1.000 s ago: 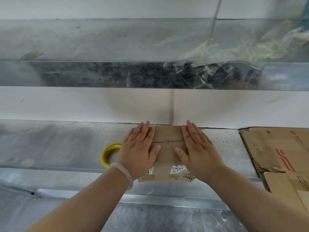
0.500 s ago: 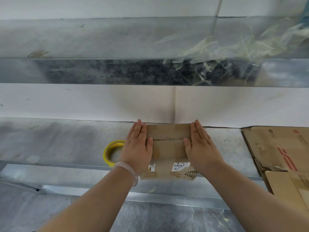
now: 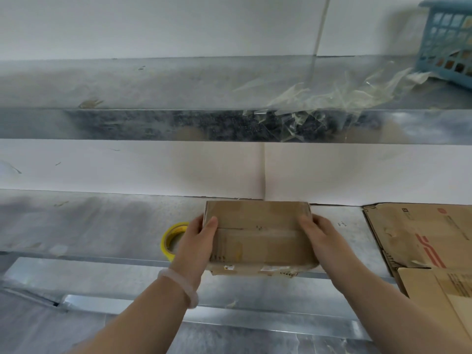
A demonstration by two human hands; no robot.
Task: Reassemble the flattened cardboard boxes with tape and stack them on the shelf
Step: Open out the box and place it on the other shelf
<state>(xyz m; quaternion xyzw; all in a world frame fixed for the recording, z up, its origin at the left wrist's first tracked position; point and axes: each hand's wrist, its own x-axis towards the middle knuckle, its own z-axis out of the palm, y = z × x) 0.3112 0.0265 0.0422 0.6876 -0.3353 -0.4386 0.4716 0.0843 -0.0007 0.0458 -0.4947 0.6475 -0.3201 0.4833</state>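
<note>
A small taped cardboard box (image 3: 258, 236) sits on the lower metal shelf (image 3: 102, 226), close to the white back wall, its front edge over the shelf's lip. My left hand (image 3: 198, 238) grips its left end, thumb lying on the top face. My right hand (image 3: 319, 237) grips the right end with fingers wrapped round the side. A yellow tape roll (image 3: 171, 240) lies flat on the shelf just left of my left hand, partly hidden by it.
Flattened cardboard boxes (image 3: 421, 238) lie on the shelf at the right, one overhanging the front. The upper metal shelf (image 3: 153, 123) carries crumpled clear tape scraps (image 3: 319, 103) and a blue plastic basket (image 3: 449, 44) at far right.
Both hands slid from pressing flat on the box top out to its two ends and now grip it. The view has tilted up, showing the blue basket.
</note>
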